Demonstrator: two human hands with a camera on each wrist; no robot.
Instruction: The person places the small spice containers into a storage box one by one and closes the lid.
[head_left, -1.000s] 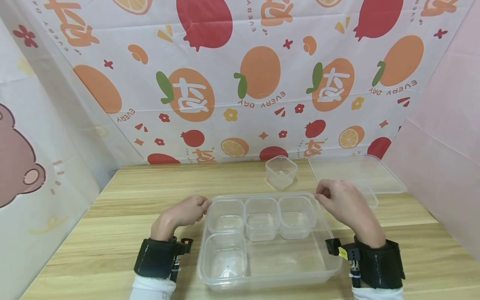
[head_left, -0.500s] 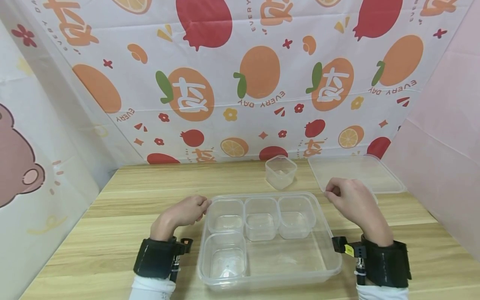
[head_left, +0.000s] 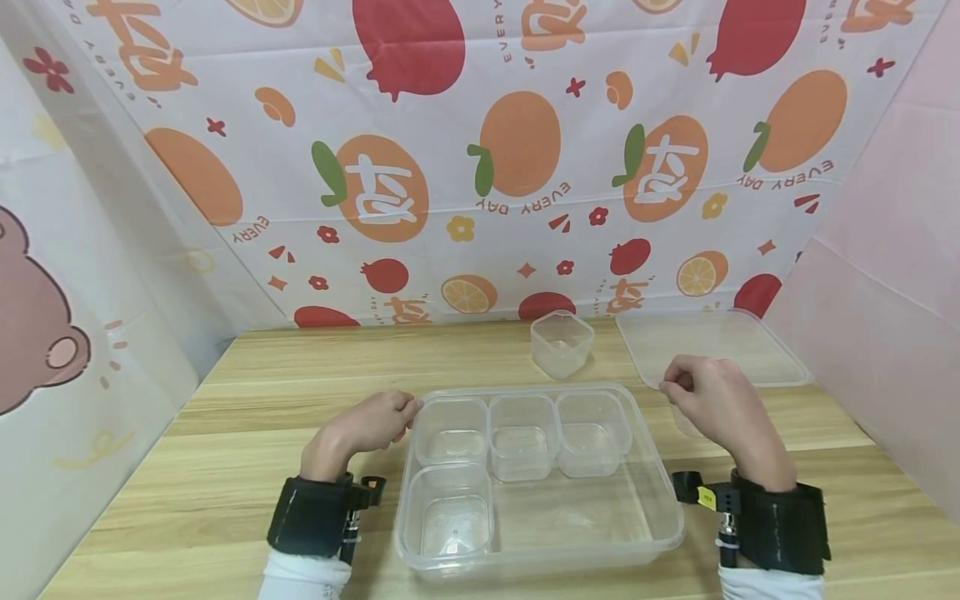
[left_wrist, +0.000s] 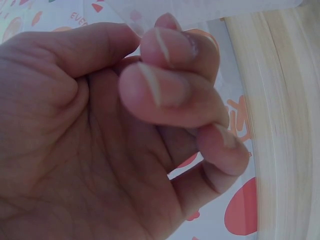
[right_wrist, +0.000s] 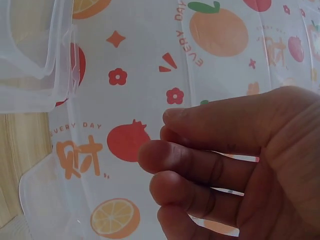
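Right hand (head_left: 708,400) moved rightward off tray (head_left: 663,492), fingers curled, seemingly empty; tray's long axis runs left-right.

**Colours and patterns**

Tray (head_left: 667,508), four inner cups (head_left: 522,433), loose cup (head_left: 562,343), lid (head_left: 712,342): clear plastic. Table (head_left: 247,417): light wood grain. Backdrop (head_left: 480,167): white with orange, red fruit prints, green leaves. Wrist straps (head_left: 309,517): black. Sleeves (head_left: 300,579): white.

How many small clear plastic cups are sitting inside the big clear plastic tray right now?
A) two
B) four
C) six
B: the large clear plastic tray holds four small clear plastic cups, three in a row along the back and one at the front left, while a fifth small cup stands outside on the wooden table.
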